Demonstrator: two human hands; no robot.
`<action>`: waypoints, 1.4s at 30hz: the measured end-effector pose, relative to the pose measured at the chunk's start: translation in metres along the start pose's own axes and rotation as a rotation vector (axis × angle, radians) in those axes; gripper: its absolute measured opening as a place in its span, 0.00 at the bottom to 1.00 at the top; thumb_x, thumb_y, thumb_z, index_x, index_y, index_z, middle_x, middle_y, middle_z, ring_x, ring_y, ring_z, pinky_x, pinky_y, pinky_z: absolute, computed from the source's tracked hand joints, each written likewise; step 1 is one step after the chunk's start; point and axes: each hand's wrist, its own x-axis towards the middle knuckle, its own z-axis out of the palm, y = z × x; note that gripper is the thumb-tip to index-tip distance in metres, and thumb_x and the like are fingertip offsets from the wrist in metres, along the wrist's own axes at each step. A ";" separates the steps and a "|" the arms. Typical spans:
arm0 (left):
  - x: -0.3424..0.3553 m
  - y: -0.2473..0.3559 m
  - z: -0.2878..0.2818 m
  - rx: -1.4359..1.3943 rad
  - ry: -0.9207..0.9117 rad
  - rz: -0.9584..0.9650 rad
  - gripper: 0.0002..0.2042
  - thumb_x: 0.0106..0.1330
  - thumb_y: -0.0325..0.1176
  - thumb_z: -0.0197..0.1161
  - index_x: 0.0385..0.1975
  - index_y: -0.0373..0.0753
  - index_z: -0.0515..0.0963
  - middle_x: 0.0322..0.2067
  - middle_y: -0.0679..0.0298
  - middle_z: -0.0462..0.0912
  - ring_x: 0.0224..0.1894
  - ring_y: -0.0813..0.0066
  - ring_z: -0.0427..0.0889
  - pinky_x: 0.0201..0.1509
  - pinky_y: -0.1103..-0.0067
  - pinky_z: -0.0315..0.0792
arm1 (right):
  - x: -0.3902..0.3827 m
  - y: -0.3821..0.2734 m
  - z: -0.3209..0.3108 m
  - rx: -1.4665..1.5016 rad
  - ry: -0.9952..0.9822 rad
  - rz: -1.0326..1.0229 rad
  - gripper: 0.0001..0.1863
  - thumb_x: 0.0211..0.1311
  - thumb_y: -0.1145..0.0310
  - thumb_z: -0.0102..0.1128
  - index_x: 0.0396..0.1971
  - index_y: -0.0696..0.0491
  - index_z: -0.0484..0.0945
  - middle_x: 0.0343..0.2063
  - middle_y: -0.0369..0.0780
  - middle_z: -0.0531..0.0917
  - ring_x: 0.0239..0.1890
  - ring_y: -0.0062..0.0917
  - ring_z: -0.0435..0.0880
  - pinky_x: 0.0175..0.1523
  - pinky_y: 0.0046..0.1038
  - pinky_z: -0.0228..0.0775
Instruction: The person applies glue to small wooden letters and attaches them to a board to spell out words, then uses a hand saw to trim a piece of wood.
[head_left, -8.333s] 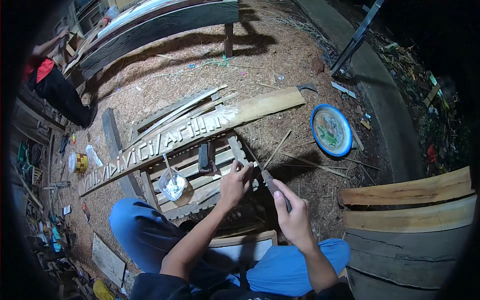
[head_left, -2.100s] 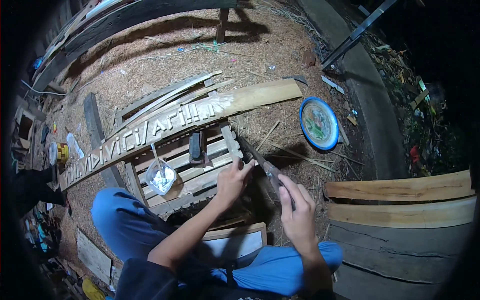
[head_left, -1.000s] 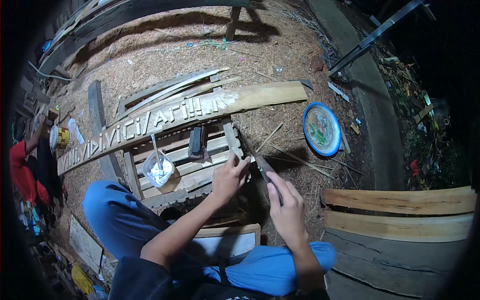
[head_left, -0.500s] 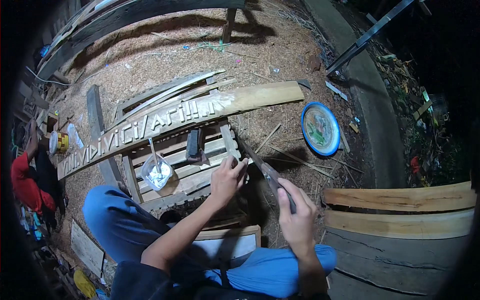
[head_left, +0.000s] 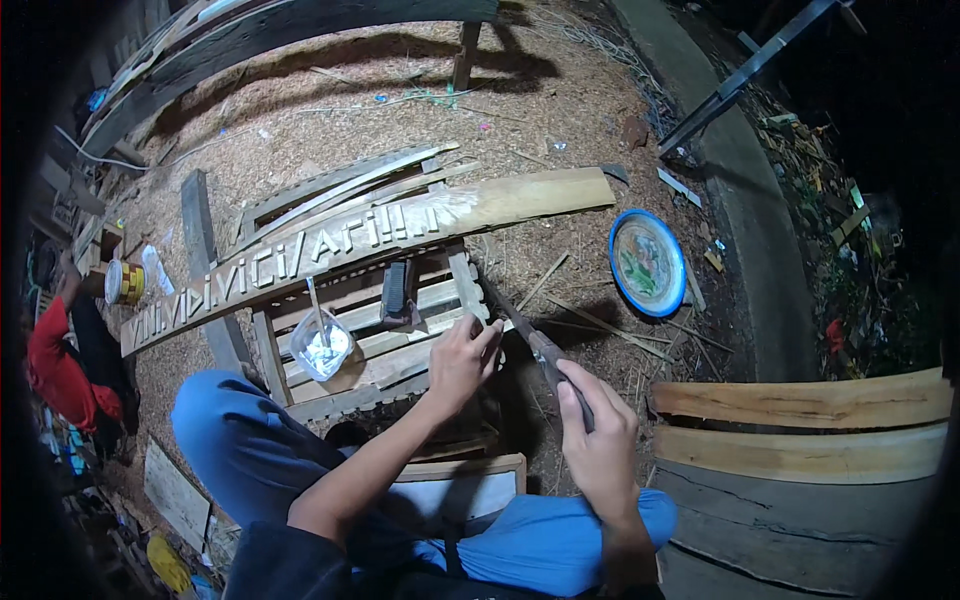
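My right hand (head_left: 603, 430) is wrapped round the handle of a long dark knife (head_left: 547, 352), its blade pointing up and to the left. Close beside the blade, my left hand (head_left: 462, 365) has thumb and fingers pinched together on something small that I cannot make out. Beyond both hands, a long wooden board (head_left: 545, 190) lies across a slatted wooden pallet (head_left: 335, 402), with raised pale wooden letters along it. A clear tub (head_left: 322, 352) of white paste with a stick in it rests on the slats, next to a dark brush-like block (head_left: 396, 290).
A blue-rimmed round tray (head_left: 683, 290) lies on the shavings-covered ground at right. Pale planks (head_left: 800, 452) extend at lower right. At the left edge is another person in a red shirt (head_left: 48, 355), near a yellow-patterned bucket (head_left: 125, 282). A dark bench (head_left: 300, 45) stands at the far side.
The view has shifted slightly, so the whole scene sits a little lower and to the right. Both hands keep nearly the same pose, the right still gripping the knife.
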 end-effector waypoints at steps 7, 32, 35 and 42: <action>-0.001 0.005 -0.001 -0.033 0.003 -0.012 0.13 0.65 0.34 0.70 0.48 0.46 0.85 0.32 0.60 0.74 0.33 0.63 0.81 0.34 0.66 0.76 | -0.003 0.005 0.006 0.008 0.006 -0.005 0.15 0.73 0.70 0.60 0.56 0.52 0.83 0.39 0.50 0.87 0.38 0.46 0.88 0.42 0.42 0.79; -0.001 0.001 0.002 -0.016 -0.047 -0.047 0.14 0.65 0.34 0.70 0.51 0.50 0.85 0.37 0.60 0.77 0.30 0.60 0.83 0.32 0.66 0.78 | -0.005 0.000 -0.014 0.058 0.011 0.162 0.14 0.71 0.72 0.63 0.53 0.57 0.83 0.44 0.52 0.88 0.45 0.45 0.90 0.49 0.38 0.80; 0.000 0.002 0.001 -0.026 -0.065 -0.033 0.19 0.63 0.33 0.70 0.55 0.53 0.83 0.38 0.59 0.77 0.31 0.59 0.83 0.33 0.66 0.79 | -0.008 0.008 -0.016 0.039 0.105 0.055 0.14 0.71 0.71 0.64 0.53 0.58 0.83 0.44 0.52 0.89 0.45 0.45 0.90 0.50 0.37 0.80; 0.002 -0.003 -0.005 -0.002 -0.167 0.000 0.26 0.59 0.33 0.72 0.60 0.58 0.81 0.40 0.57 0.75 0.34 0.58 0.84 0.35 0.65 0.79 | -0.001 0.014 -0.013 0.121 0.287 0.089 0.15 0.71 0.71 0.64 0.54 0.58 0.82 0.43 0.50 0.89 0.45 0.39 0.91 0.50 0.35 0.80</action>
